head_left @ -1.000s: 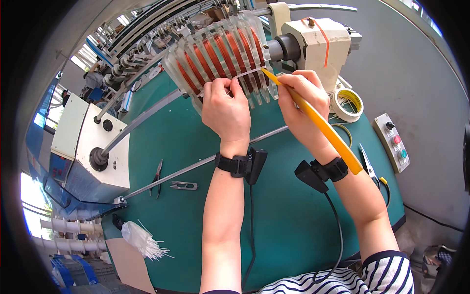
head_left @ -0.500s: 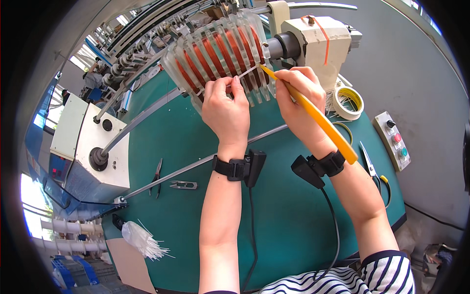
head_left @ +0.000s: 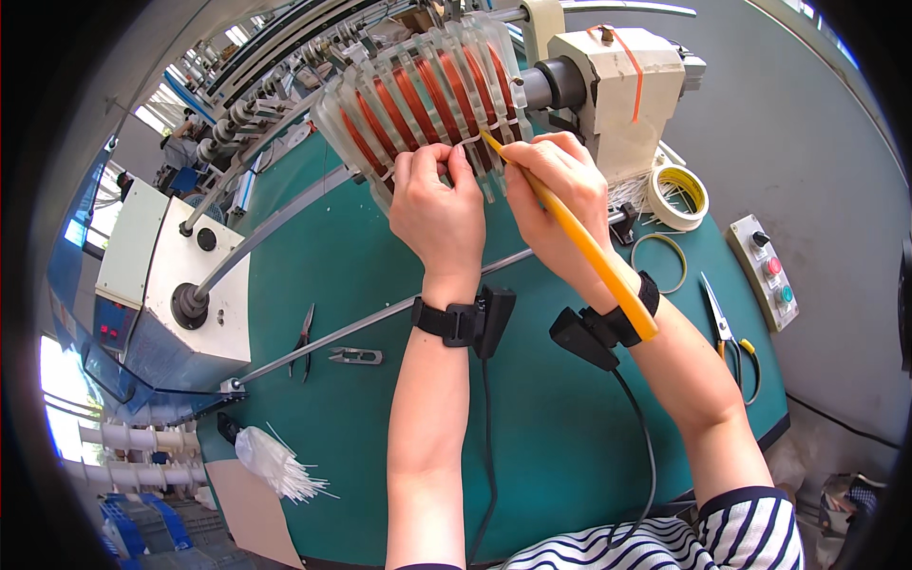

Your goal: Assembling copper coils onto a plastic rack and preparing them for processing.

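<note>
A winding of red-brown wire (head_left: 408, 106) sits in several sections between clear plastic separators on a horizontal shaft. My left hand (head_left: 439, 214) is closed in a pinch at its front, holding a thin white strip (head_left: 471, 141) that curves up to one section. Wrapped in my right hand (head_left: 559, 195) is a long, flat yellow stick (head_left: 594, 255). Its narrow tip meets the winding close to the white strip's upper end, and its broad end reaches back over my wrist. The pinched end of the strip is hidden by my fingers.
Right of the winding stand a cream machine head (head_left: 617, 81), a tape roll (head_left: 678, 198), scissors (head_left: 719, 313) and a button box (head_left: 763, 271). On the green table (head_left: 313, 437) lie pliers (head_left: 303, 342), thread snips (head_left: 355, 356) and a bag of white strips (head_left: 277, 465). A metal rod (head_left: 380, 314) crosses it.
My right hand has moved left and slightly down with the yellow stick, its tip now nearer my left hand. The white strip has gone from straight to curved. My left hand stays put.
</note>
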Demonstrator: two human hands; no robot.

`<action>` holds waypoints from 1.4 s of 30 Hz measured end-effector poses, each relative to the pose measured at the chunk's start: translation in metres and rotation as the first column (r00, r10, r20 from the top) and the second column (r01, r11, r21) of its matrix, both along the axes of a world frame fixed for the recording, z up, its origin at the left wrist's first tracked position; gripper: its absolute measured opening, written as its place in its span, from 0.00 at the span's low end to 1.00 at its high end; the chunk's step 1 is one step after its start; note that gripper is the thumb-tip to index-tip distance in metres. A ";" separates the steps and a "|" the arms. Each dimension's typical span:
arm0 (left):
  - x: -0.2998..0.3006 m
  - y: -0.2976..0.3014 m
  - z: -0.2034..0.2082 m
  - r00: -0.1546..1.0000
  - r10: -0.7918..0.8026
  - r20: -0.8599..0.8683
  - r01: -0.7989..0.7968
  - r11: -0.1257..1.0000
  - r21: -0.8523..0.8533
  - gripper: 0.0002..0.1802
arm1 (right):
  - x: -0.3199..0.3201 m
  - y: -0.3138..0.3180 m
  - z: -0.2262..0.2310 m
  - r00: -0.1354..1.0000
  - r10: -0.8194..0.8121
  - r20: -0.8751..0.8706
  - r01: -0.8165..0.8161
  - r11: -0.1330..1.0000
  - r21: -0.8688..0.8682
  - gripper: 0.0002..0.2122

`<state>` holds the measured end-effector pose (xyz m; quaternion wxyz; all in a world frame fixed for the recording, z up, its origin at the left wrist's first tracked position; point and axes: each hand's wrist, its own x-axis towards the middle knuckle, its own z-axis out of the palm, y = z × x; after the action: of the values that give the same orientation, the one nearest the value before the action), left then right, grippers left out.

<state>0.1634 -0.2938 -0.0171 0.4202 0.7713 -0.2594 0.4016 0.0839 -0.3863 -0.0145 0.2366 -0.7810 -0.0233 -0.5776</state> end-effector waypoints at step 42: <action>-0.147 0.094 0.080 -0.391 -0.918 0.071 0.621 -0.320 -0.715 0.02 | 0.006 0.006 -0.011 0.997 0.045 0.070 -0.055 0.989 0.140 0.04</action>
<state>0.0163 -0.1995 0.0626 0.7858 0.2031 -0.5010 -0.3005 0.0895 -0.3800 -0.0253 0.3052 -0.7416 -0.0095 -0.5973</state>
